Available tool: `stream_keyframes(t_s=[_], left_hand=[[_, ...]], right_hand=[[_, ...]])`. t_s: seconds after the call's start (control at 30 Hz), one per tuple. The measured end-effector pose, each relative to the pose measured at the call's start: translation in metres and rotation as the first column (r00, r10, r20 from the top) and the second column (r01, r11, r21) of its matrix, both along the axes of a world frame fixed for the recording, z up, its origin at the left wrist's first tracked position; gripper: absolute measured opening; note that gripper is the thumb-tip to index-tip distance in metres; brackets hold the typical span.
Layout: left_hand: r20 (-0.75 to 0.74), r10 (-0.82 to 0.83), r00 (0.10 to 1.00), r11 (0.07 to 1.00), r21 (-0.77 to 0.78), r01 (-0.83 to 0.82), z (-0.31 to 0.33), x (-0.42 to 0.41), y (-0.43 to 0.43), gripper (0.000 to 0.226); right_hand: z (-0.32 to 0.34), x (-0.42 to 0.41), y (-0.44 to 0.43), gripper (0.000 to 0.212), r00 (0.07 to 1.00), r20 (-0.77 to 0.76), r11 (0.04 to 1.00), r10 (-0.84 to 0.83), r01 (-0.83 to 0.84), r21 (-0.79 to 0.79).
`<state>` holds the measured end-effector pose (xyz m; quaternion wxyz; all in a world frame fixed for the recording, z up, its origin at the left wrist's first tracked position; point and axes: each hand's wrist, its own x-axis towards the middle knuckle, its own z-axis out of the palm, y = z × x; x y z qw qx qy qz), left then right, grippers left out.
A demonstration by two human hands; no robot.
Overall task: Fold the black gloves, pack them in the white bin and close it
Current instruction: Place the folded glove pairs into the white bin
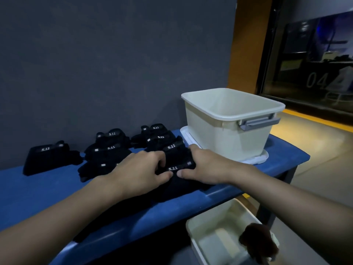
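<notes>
Pinching the near edge of a black glove (176,165) between them, the left hand (140,172) and the right hand (205,165) work side by side at the front of the blue table (38,188). Each grip is narrow: thumb and fingertips closed on the fabric by its white "5.11" label, the two thumbs almost touching. The glove lies directly under and just beyond both hands, its long axis seeming to run away from the person toward the wall, though dark cloth on dark cloth makes its outline hard to trace.

More black gloves sit behind it: one folded glove (47,156) well apart at the far left, a middle pile (107,150) beside the left hand, and a back pile (154,133) near the bin.

The white bin (229,127) stands open and looks empty, to the right of and beyond the held glove, resting on its lid (256,158). That places it nearer the right hand, so the carry across probably falls to that side; the lid must come out from under the bin before closing. None of the packing appears started.

A second, smaller tray (214,236) sits below the table edge with something dark brown (257,240) in it; what that is I cannot tell.
</notes>
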<state>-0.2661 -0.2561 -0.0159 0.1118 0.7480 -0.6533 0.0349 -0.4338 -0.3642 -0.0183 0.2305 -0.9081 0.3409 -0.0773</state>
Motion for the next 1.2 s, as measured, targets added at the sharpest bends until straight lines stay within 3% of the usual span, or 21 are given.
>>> stream_keyframes(t_s=[0.2,0.37,0.67,0.8,0.97,1.2], left_hand=[[-0.105,0.109,0.988,0.991,0.085,-0.101,0.004,-0.015,-0.004,0.026],[-0.215,0.262,0.941,0.965,0.059,-0.255,0.004,-0.036,0.0,0.029],[-0.278,0.328,0.903,0.94,0.0,-0.341,0.0,-0.057,0.005,0.039],[-0.323,0.327,0.888,0.938,-0.006,-0.347,-0.004,-0.059,0.008,0.046],[-0.444,0.32,0.837,0.934,-0.002,-0.358,-0.006,-0.055,0.006,0.056],[-0.674,0.182,0.716,0.925,-0.129,-0.356,0.024,-0.052,0.008,0.027]], right_hand=[[0.002,-0.006,-0.009,0.058,0.996,0.05,0.994,0.079,-0.083,0.074],[-0.007,-0.011,-0.015,0.062,0.983,0.151,0.981,0.103,-0.126,0.15],[-0.02,-0.017,-0.016,0.069,0.967,0.213,0.969,0.137,-0.176,0.174],[-0.023,-0.018,-0.014,0.077,0.958,0.239,0.974,0.158,-0.191,0.121],[-0.026,-0.018,-0.018,0.078,0.947,0.276,0.961,0.167,-0.219,0.168],[0.004,-0.018,-0.024,0.065,0.894,0.418,0.942,0.157,-0.263,0.208]])
